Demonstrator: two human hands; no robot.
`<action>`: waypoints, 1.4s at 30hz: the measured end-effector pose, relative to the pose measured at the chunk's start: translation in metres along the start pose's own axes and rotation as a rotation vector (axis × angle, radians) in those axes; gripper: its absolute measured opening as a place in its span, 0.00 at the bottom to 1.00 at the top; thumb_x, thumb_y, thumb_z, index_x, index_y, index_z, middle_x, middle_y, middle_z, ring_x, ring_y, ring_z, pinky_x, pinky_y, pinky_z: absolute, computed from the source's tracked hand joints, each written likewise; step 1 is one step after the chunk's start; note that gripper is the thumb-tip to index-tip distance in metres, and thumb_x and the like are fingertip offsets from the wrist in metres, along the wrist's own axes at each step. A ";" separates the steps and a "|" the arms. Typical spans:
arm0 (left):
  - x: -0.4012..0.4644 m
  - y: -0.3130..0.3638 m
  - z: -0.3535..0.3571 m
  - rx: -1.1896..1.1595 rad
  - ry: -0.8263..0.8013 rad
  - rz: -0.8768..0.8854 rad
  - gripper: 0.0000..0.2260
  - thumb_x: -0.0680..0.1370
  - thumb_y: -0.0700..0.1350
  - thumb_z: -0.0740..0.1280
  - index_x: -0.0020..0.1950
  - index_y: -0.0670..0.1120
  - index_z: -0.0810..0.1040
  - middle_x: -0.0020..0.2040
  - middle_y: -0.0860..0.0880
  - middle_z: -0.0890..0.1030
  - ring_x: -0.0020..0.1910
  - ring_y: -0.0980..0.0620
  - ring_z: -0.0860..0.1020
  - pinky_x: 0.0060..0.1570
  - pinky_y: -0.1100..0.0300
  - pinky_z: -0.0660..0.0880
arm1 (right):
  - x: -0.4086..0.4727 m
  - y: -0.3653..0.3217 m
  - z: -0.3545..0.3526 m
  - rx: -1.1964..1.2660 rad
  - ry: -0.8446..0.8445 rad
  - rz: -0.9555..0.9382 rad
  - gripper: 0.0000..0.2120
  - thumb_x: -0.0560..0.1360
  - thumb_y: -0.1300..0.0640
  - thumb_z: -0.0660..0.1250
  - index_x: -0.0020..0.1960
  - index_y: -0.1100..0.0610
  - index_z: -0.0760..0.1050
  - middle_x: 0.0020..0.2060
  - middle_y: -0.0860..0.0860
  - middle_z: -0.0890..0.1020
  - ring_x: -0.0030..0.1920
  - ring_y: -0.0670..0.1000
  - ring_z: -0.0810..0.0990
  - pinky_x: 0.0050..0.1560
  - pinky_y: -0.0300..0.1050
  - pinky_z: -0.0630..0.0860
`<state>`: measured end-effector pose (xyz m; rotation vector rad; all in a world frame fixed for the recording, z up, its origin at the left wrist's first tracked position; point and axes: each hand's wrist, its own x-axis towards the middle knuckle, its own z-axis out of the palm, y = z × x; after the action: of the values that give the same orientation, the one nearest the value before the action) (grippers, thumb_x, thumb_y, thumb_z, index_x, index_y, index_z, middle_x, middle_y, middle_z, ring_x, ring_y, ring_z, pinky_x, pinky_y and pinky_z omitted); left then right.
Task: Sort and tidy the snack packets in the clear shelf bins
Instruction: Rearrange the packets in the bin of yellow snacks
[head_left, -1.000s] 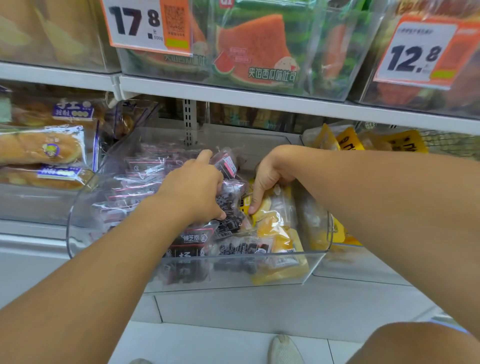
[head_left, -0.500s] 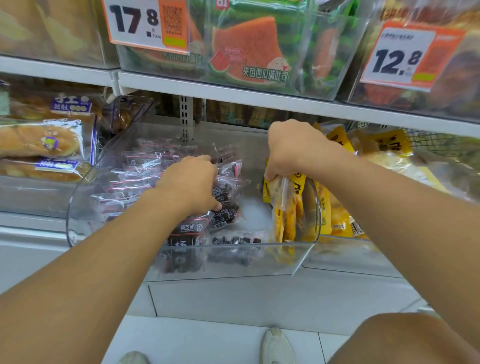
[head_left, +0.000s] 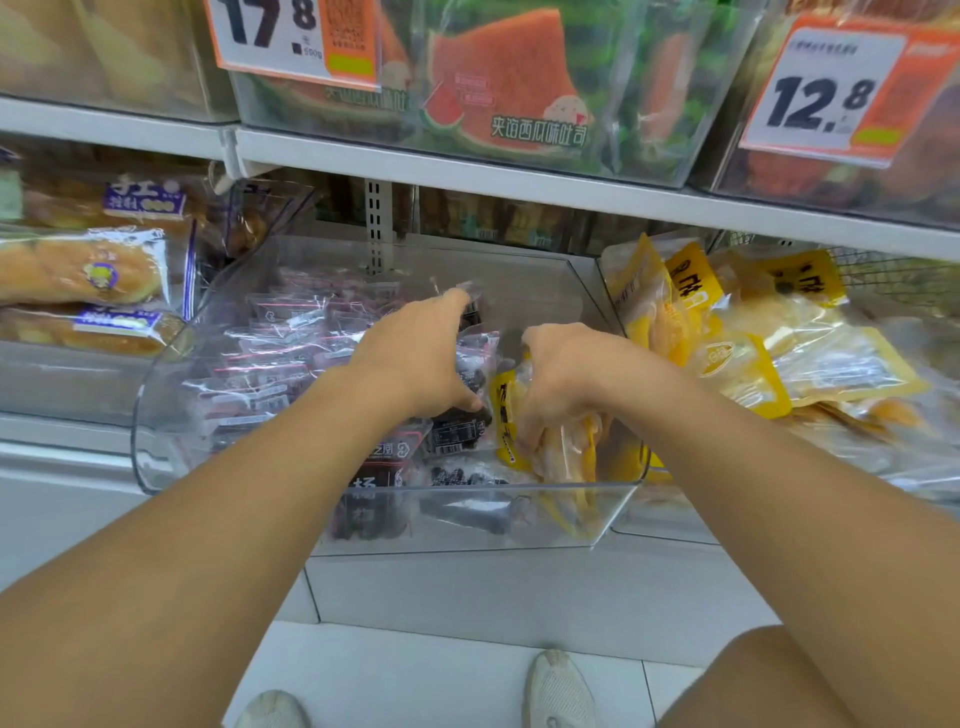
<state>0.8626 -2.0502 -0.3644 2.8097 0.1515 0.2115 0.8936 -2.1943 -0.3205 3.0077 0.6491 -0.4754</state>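
A clear shelf bin (head_left: 156, 447) holds a stack of dark snack packets (head_left: 270, 358) on its left side and several yellow packets (head_left: 566, 462) at its front right corner. My left hand (head_left: 415, 358) presses on the dark packets, fingers curved over their right edge. My right hand (head_left: 566, 379) reaches down into the bin's right side and grips the yellow packets, fingers curled into them. The neighbouring bin on the right is full of more yellow packets (head_left: 753, 332).
Bread loaves (head_left: 83, 270) fill the bin at left. The shelf above (head_left: 519, 182) carries watermelon-print packets (head_left: 498, 88) and price tags 17.8 (head_left: 291, 36) and 12.8 (head_left: 826, 98). White shoes (head_left: 558, 691) stand on the tiled floor below.
My right hand, which was lifting yellow packets up at the bin's right wall, has come back down into the bin onto more yellow packets. My left hand stays on the dark stack.
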 end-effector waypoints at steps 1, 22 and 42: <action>0.000 0.000 0.000 -0.021 -0.017 0.024 0.49 0.65 0.54 0.82 0.79 0.50 0.58 0.72 0.46 0.73 0.68 0.42 0.73 0.61 0.45 0.75 | 0.001 0.001 0.001 0.013 0.022 -0.016 0.44 0.58 0.47 0.84 0.69 0.57 0.71 0.59 0.54 0.78 0.52 0.56 0.81 0.48 0.49 0.82; -0.004 -0.012 -0.012 -0.901 0.193 0.209 0.44 0.57 0.58 0.85 0.69 0.60 0.68 0.66 0.54 0.78 0.66 0.55 0.76 0.66 0.51 0.75 | -0.018 0.040 -0.010 0.578 0.966 -0.634 0.22 0.66 0.58 0.81 0.59 0.52 0.81 0.46 0.40 0.84 0.48 0.36 0.81 0.53 0.38 0.78; -0.037 -0.066 -0.053 -0.387 0.827 0.108 0.17 0.67 0.32 0.77 0.35 0.47 0.71 0.28 0.52 0.74 0.29 0.53 0.70 0.26 0.60 0.66 | 0.020 0.010 0.010 0.929 0.867 -0.933 0.17 0.70 0.69 0.76 0.57 0.57 0.82 0.50 0.46 0.85 0.52 0.41 0.83 0.54 0.39 0.79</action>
<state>0.8122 -1.9766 -0.3404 2.1868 0.1224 1.2652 0.9122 -2.1964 -0.3359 3.3494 2.5100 0.8955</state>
